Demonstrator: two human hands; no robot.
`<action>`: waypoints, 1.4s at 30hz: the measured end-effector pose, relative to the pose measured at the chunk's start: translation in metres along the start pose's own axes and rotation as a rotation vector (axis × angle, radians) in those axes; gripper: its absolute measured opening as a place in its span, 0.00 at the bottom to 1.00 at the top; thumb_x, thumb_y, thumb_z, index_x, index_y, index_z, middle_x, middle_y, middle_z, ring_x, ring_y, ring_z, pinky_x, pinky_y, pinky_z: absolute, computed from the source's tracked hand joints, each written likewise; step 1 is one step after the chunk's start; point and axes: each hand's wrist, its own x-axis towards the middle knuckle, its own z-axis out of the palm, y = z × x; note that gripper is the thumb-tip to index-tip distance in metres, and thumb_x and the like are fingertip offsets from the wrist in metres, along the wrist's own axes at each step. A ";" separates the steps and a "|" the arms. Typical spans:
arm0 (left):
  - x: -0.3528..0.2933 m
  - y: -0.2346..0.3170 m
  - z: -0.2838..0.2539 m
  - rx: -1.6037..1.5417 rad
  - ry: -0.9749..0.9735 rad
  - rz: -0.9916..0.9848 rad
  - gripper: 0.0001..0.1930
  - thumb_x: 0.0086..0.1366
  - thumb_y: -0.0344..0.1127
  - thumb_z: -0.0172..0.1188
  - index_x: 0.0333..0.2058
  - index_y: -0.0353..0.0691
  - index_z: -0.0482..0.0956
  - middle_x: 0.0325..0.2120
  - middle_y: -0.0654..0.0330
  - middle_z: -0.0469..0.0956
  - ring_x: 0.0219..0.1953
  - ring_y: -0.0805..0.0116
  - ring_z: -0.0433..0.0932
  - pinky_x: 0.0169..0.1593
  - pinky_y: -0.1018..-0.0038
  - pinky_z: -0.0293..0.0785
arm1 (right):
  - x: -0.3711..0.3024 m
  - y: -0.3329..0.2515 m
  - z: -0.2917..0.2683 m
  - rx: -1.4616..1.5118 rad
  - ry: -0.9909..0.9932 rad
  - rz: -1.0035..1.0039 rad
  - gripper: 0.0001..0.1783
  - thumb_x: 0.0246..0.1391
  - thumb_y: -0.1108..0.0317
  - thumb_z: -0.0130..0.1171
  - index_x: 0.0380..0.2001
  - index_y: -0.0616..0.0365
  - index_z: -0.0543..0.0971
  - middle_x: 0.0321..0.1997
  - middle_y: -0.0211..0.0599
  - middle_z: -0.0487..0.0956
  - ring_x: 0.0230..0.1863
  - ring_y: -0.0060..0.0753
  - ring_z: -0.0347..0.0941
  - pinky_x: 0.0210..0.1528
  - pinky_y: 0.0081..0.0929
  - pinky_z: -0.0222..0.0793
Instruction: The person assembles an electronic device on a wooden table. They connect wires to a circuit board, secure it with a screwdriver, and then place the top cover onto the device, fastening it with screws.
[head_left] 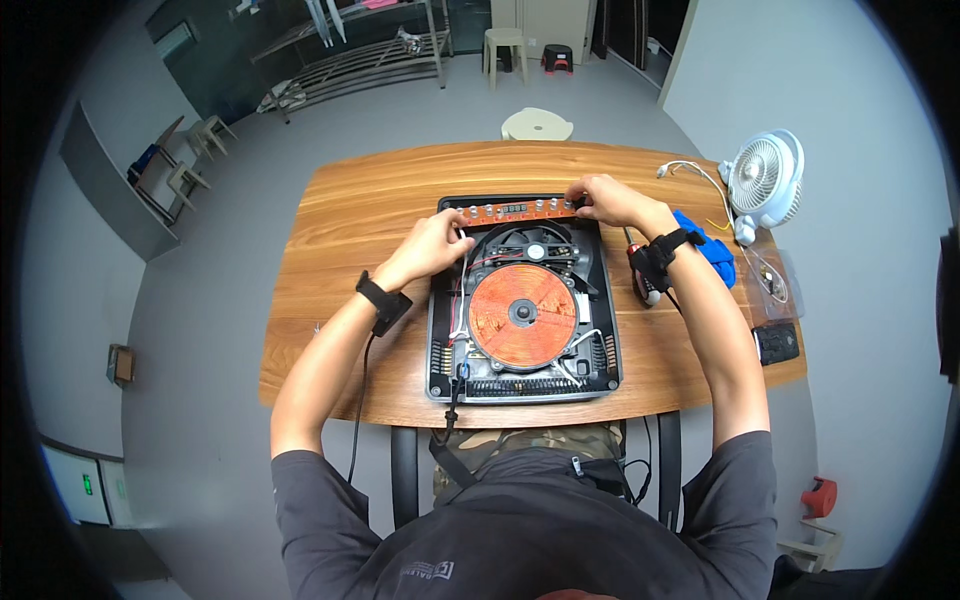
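Observation:
An opened induction cooker (pixel 610 350) lies on the wooden table before me, its black housing showing the parts inside. A round copper-coloured coil (pixel 497 318) sits in its middle, with a black cooling fan (pixel 515 245) beyond it. Along the far edge lies a long orange circuit board (pixel 528 210) with small buttons and a dark display. My left hand (pixel 432 246) has curled fingers at the board's left end, thumb toward me beside a white wire (pixel 463 275). My right hand (pixel 612 202) pinches the right end. Fingertip contact is partly hidden on both sides.
Right of the cooker lie a red-and-black screwdriver (pixel 645 288), a blue cloth (pixel 712 248), a clear tray (pixel 778 285) of small parts and a black item (pixel 776 343). A white fan (pixel 765 178) stands at the table's right edge. A black power cord (pixel 450 418) hangs off the front.

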 end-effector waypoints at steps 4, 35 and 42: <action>-0.004 0.012 -0.004 -0.054 -0.027 -0.130 0.23 0.63 0.35 0.69 0.51 0.27 0.73 0.25 0.56 0.84 0.26 0.69 0.84 0.34 0.72 0.79 | -0.001 0.006 0.010 0.037 0.047 -0.026 0.23 0.53 0.67 0.71 0.53 0.58 0.81 0.52 0.49 0.83 0.55 0.51 0.79 0.58 0.41 0.75; -0.037 0.013 -0.001 0.078 0.019 -0.014 0.12 0.61 0.27 0.68 0.42 0.28 0.82 0.22 0.54 0.84 0.22 0.68 0.84 0.27 0.73 0.79 | -0.004 0.015 0.027 0.056 0.104 -0.055 0.23 0.53 0.68 0.72 0.51 0.62 0.79 0.51 0.47 0.79 0.56 0.52 0.76 0.58 0.42 0.73; -0.033 0.019 -0.004 0.103 -0.019 0.009 0.12 0.59 0.25 0.65 0.42 0.28 0.83 0.23 0.54 0.84 0.25 0.68 0.85 0.30 0.72 0.81 | 0.002 0.016 0.028 0.006 0.091 -0.126 0.23 0.54 0.68 0.71 0.52 0.62 0.81 0.50 0.47 0.79 0.53 0.50 0.76 0.56 0.39 0.74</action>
